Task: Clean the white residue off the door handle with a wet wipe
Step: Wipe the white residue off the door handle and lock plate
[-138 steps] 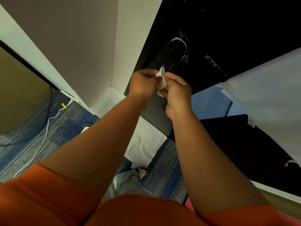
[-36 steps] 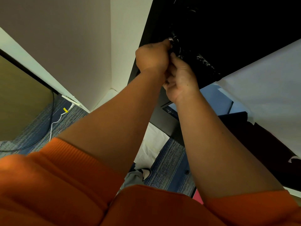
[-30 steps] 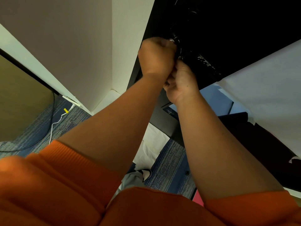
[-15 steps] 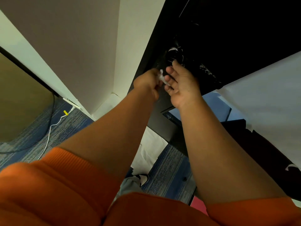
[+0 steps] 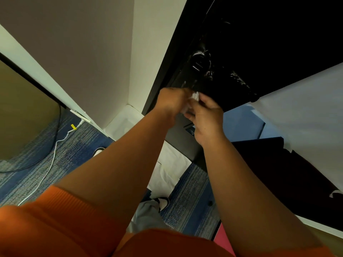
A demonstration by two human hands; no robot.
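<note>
Head view: both hands meet below the handle (image 5: 201, 61), which sits well above them on the black door (image 5: 269, 30). The handle is dark on dark, so its shape is hard to make out. Only a pale ring at its top and a few glints mark it. White residue (image 5: 239, 81) speckles the door to the handle's right, with fainter flecks just below it.

The wipe (image 5: 195, 95) is a small crumpled white wad held between the hands, clear of the handle. Most of it is covered by fingers. The left hand (image 5: 173, 101) is seen from its back, curled into a fist against the wipe, with its fingertips hidden. The right hand (image 5: 206, 115) curls its fingers over the wipe from the other side, its thumb out of sight.

Orange sleeves (image 5: 61, 225) fill the bottom edge, blurred and cut off. A white cable (image 5: 48, 166) trails over the carpet (image 5: 78, 147) at left. Between the forearms lie white paper (image 5: 168, 168) and part of a shoe (image 5: 164, 201). A white sheet (image 5: 306, 108) is cut off at right.
</note>
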